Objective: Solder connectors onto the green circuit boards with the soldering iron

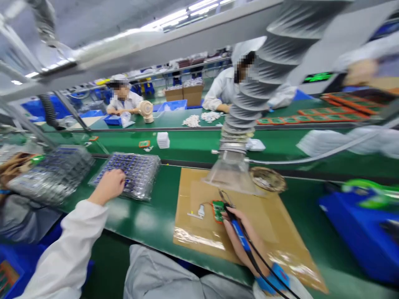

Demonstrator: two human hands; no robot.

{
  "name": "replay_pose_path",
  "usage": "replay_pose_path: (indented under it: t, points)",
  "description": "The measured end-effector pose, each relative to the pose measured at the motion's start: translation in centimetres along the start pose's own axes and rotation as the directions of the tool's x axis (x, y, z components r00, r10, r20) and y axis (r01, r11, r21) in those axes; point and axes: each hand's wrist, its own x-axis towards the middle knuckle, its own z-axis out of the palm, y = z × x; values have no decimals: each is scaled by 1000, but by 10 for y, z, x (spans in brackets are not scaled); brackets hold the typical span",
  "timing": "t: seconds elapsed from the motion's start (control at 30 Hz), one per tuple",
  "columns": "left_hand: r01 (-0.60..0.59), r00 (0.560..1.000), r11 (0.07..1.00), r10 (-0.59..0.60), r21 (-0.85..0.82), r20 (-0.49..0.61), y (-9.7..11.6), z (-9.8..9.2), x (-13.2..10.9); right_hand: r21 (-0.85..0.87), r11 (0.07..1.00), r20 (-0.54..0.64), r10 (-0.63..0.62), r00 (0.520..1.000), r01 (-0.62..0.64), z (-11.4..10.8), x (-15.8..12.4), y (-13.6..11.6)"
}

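My left hand (pixel 112 185) is over the near-left part of a clear plastic tray (pixel 141 174) holding rows of small silvery-blue parts. Its fingers are curled together and point down; what they pinch, if anything, is hidden. In my right hand (pixel 238 230) is a soldering iron (pixel 239 232) with a blue and black handle, its metal tip pointing away from me. Just left of those fingers, a green circuit board (pixel 218 211) with orange edges lies on the brown mat (pixel 199 232). A small white connector piece (pixel 201 211) sits beside the board, apparently joined by a thin wire.
A fume extraction hood (pixel 232 172) hangs over the mat's far edge, beside a round dish (pixel 268 179). At right stands a blue bin (pixel 358 232). More clear trays (pixel 59 170) are stacked at left. Co-workers (pixel 222 89) sit across the green conveyor (pixel 193 145).
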Motion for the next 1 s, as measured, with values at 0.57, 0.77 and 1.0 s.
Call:
replay_pose_path:
  t: [0.57, 0.77, 1.0]
  points:
    - [221, 962, -487, -33, -845, 270, 269, 1, -15, 14, 1000, -150, 12, 989, -10, -2, 0, 4]
    - [382, 916, -124, 182, -916, 357, 302, 18, -10, 433, 891, -30, 164, 986, -135, -8, 0, -15]
    - [231, 960, 50, 149, -972, 236, 304, 24, -7, 559, 802, -19, 264, 964, -209, -8, 7, -33]
